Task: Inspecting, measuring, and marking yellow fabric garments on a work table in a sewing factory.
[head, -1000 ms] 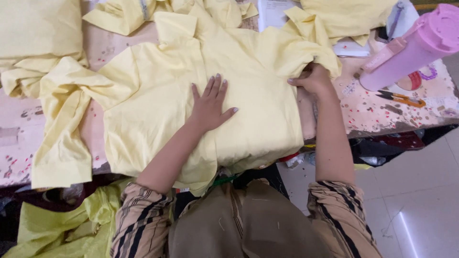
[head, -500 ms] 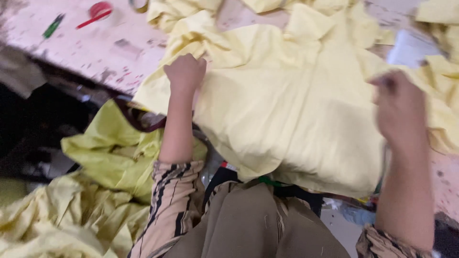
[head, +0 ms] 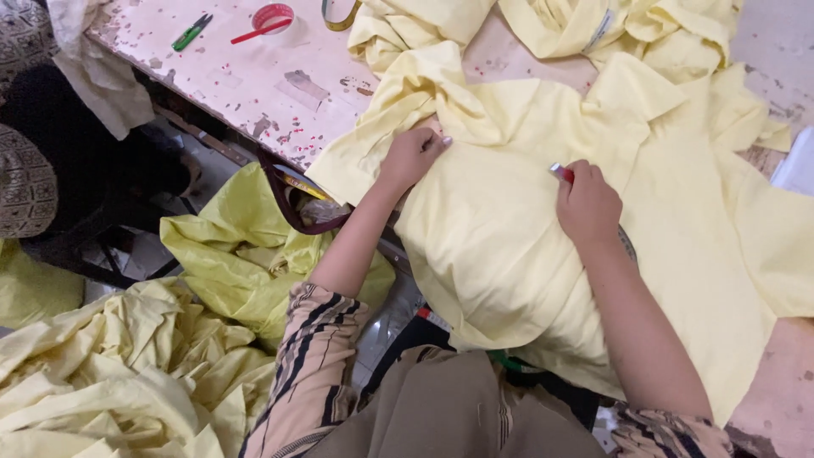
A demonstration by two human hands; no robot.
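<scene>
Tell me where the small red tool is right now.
In the head view, the small red tool sticks out of the right hand, right of centre, over the pale yellow shirt spread on the table.

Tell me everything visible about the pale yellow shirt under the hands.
The shirt is pale yellow, soft-looking fabric with a collar near the top and a sleeve spread toward the left. It lies flat but wrinkled on the worn pinkish table, its lower edge hanging over the table edge toward the person. The left hand presses near the sleeve; the right hand, holding a small red-tipped tool, rests on its middle. More yellow garments lie beyond it.
</scene>
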